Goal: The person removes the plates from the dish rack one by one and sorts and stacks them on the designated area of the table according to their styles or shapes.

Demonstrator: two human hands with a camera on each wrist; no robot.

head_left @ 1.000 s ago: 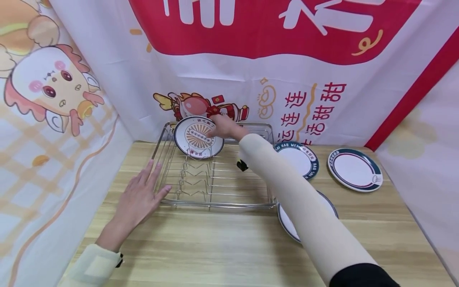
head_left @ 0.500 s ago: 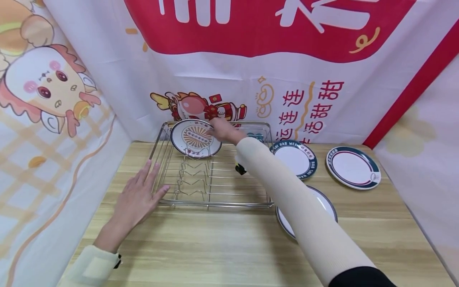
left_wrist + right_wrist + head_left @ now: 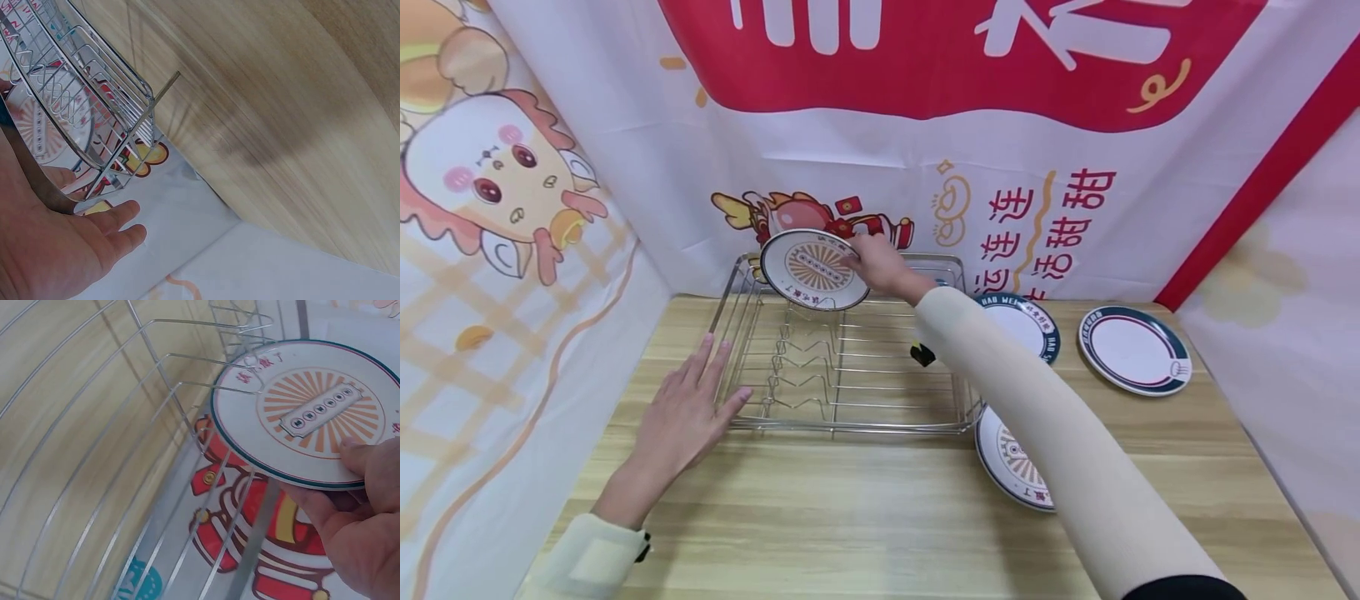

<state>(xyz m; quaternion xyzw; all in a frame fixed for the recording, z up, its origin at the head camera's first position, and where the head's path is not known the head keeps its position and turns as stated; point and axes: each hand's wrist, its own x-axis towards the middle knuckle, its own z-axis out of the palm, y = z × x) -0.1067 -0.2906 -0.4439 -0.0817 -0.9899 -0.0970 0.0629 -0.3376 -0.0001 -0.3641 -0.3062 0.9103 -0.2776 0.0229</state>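
My right hand [image 3: 882,265] grips the right edge of a white plate [image 3: 811,268] with an orange sunburst and a dark rim. In the right wrist view its thumb lies on the face of the plate [image 3: 312,406], and the other fingers are behind it. The plate is tilted at the back left of a wire dish rack [image 3: 857,428], above the zigzag plate holders [image 3: 801,382]; whether it touches the wires is unclear. My left hand [image 3: 679,417] rests along the rack's left side with its fingers straight.
To the right of the rack lie a green-rimmed plate [image 3: 1009,323], another green-rimmed plate [image 3: 1135,350] and a sunburst plate [image 3: 1006,458] partly under my right sleeve. A small black object [image 3: 922,354] shows beside that sleeve. Printed cloth [image 3: 850,167] hangs behind the wooden table [image 3: 850,517].
The held plate first dipped slightly, then rose with my right hand and tilted more. My right forearm shifted right, uncovering the sunburst on the front plate. My left hand stayed at the rack.
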